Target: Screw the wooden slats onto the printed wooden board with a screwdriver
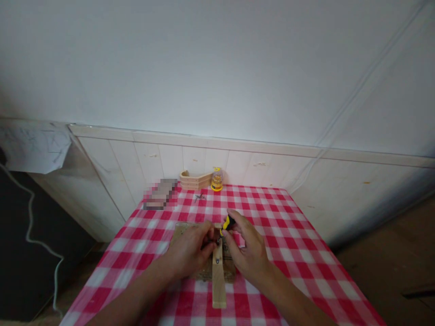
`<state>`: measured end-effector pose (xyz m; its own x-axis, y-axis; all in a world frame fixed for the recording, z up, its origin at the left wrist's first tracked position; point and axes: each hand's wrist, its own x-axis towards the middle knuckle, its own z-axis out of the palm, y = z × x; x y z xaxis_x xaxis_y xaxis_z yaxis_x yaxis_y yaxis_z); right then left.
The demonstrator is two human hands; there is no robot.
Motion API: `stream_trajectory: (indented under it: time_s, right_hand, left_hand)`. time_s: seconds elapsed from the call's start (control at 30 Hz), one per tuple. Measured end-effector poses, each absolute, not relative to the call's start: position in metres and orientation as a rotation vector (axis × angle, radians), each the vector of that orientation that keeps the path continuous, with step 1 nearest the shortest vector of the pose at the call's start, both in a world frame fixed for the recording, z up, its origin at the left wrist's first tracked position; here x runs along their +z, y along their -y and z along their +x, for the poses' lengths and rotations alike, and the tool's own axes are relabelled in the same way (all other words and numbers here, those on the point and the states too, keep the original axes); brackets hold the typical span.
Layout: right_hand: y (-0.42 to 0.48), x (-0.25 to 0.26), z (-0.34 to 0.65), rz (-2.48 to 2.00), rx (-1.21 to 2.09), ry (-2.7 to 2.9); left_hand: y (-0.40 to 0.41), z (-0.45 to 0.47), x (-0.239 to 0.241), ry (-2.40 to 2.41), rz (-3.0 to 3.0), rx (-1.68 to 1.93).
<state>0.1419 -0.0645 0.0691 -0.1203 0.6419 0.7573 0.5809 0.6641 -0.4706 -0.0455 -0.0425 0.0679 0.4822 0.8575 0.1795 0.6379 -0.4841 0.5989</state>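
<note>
My right hand (249,246) is closed around a small screwdriver (227,223) with a yellow and black handle, tilted with its tip down. That tip meets a narrow strip of light wood (219,287), which points toward me. Close by the tip, my left hand (190,249) is closed, thumb and fingers pinched at the strip's far part; whatever they hold is too small to make out. A shiny metal screw head (217,261) shows in the strip nearer to me. Beneath the strip lies a brown block or slab (204,274), partly hidden by my hands.
A red and white checked cloth (272,213) covers the table. Along its back edge stand curved wooden pieces (193,182) and a yellow-based tub (216,181). Several small dark screws (200,197) lie before them. A blurred flat rectangle (161,194) lies back left. Beyond is a panelled wall (238,163).
</note>
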Motion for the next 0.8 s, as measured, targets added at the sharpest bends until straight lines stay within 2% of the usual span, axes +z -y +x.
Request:
stream_trajectory:
  time_s: [0.8]
  right_hand:
    - [0.063,0.069,0.142,-0.881,0.084,1.817]
  left_hand:
    - [0.050,-0.033,0.085,-1.143,2.106,0.723]
